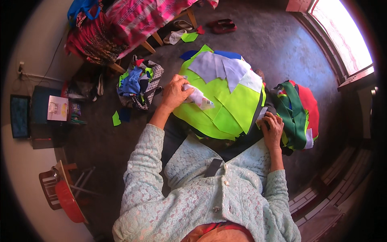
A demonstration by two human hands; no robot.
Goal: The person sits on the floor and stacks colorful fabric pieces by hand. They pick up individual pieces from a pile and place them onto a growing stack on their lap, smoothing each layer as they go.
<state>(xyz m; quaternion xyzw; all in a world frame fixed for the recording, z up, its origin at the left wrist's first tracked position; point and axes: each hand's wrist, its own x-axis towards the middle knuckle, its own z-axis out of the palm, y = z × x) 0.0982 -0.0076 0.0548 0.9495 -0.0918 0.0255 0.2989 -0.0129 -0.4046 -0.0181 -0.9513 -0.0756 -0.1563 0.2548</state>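
A round pile of bright yellow-green fabric pieces sits in front of my knees, with pale grey fabric pieces laid over its far side. My left hand is closed on a white roll that looks partly wrapped in clear plastic, above the pile's left side. At the pile's right edge, my right hand has its fingers curled and pinches a small pale fabric piece. Just beyond that hand lies a heap of dark green cloth with red fabric beside it.
A checkered bag stuffed with blue and green scraps stands on the floor at left. Scattered there are a green scrap and red shoes. A bed with a pink cover is at the far left; a red basin is at near left.
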